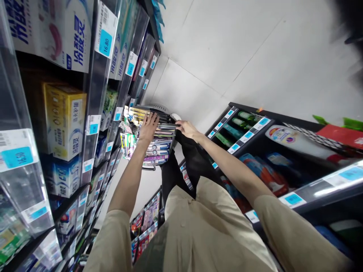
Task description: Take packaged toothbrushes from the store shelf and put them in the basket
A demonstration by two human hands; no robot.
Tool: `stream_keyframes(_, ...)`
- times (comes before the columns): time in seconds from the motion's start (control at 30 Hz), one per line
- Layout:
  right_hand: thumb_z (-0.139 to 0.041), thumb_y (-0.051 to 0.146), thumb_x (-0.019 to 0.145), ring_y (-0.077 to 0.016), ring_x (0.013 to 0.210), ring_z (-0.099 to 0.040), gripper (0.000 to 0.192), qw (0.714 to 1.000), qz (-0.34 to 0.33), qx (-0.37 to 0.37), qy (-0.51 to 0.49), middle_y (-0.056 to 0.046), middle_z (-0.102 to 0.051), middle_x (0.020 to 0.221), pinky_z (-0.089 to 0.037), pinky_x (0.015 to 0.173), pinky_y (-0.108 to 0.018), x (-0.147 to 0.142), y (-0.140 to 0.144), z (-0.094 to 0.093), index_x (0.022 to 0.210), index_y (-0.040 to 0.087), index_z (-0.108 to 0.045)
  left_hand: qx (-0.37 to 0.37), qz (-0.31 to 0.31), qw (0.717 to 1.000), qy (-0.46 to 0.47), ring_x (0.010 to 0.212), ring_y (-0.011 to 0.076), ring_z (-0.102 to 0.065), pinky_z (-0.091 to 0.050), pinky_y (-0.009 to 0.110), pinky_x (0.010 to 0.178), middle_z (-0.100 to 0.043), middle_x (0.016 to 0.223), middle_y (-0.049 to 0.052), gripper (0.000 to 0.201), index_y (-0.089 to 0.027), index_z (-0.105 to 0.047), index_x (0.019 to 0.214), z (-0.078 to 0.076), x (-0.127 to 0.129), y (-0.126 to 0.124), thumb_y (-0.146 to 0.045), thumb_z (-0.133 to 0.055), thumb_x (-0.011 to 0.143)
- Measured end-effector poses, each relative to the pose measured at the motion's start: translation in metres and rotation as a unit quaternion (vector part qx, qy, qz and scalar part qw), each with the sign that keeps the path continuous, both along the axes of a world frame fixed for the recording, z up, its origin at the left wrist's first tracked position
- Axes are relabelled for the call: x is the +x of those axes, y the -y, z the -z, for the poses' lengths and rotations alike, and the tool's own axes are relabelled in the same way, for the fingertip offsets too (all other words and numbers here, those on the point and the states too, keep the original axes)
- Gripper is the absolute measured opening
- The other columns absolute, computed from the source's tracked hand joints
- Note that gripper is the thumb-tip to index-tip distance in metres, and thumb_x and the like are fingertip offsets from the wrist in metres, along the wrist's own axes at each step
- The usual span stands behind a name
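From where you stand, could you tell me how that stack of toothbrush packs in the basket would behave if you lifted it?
The packs look thin and flat, so probably light and a bit bendy. Stacked loosely, with glossy faces, they may slide apart. The left hand rests on top and the right hand at the edge, which should steady them.

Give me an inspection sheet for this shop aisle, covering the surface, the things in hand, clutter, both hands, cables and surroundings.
Surface: pale tiled floor, bare where visible.
Things in hand: basket packed with toothbrush packs, flat carded packs stacked on edge.
Clutter: a few loose packs stick out on the basket's shelf side.
Hands: left hand lies open, palm on the packs; right hand grips at the basket's edge, exact hold unclear.
Cables: nothing seen.
Surroundings: toothpaste boxes on the left shelving with blue price tags; a lower shelf on the right holds green bottles and bagged goods.
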State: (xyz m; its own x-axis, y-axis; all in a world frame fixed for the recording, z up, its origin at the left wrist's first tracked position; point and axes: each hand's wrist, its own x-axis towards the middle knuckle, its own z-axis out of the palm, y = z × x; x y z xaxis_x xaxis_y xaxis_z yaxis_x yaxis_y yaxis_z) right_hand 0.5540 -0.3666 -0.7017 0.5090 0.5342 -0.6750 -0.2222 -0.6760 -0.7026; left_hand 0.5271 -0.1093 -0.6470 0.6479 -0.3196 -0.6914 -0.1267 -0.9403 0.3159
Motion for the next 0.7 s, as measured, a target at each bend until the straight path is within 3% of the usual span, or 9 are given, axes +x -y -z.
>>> stream_keyframes(0.23, -0.052, 0.027, 0.097, -0.0202, 0.074, -0.063, 0.030, 0.998, -0.010, 0.001, 0.061, -0.009, -0.075, 0.091, -0.049, 0.076, -0.030, 0.010, 0.030, -0.027, 0.117, 0.013, -0.070, -0.007, -0.033, 0.999, 0.020, 0.164, 0.0289, -0.010, -0.006, 0.052, 0.134, -0.027, 0.172, 0.022, 0.088, 0.002, -0.024, 0.163, -0.002, -0.006, -0.009, 0.006, -0.043, 0.078)
stream_keyframes(0.53, -0.052, 0.034, 0.099, -0.0241, 0.076, -0.068, 0.033, 0.986, -0.057, -0.053, 0.148, -0.011, -0.076, 0.093, -0.052, 0.078, -0.034, 0.027, 0.081, -0.070, 0.118, 0.015, -0.071, -0.065, -0.102, 0.991, 0.059, 0.163, 0.0284, -0.012, -0.013, 0.052, 0.134, -0.030, 0.171, 0.023, 0.080, 0.002, -0.027, 0.162, 0.002, -0.013, -0.009, 0.006, -0.036, 0.082)
stream_keyframes(0.63, -0.052, 0.037, 0.099, -0.0263, 0.079, -0.070, 0.034, 0.982, -0.062, -0.067, 0.163, -0.013, -0.077, 0.095, -0.054, 0.079, -0.036, 0.031, 0.097, -0.086, 0.118, 0.015, -0.071, -0.111, -0.147, 0.979, 0.092, 0.162, 0.0292, -0.019, -0.016, 0.052, 0.134, -0.036, 0.168, 0.022, 0.073, 0.000, -0.033, 0.160, -0.004, -0.021, -0.001, 0.003, -0.035, 0.086)
stream_keyframes(0.7, -0.052, 0.041, 0.100, -0.0281, 0.081, -0.071, 0.037, 0.981, -0.056, -0.073, 0.170, -0.014, -0.077, 0.098, -0.055, 0.080, -0.038, 0.029, 0.105, -0.097, 0.118, 0.015, -0.070, -0.149, -0.214, 0.958, 0.121, 0.158, 0.0292, -0.031, -0.025, 0.051, 0.132, -0.045, 0.163, 0.022, 0.064, -0.004, -0.038, 0.157, -0.013, -0.031, 0.011, -0.005, -0.036, 0.094)
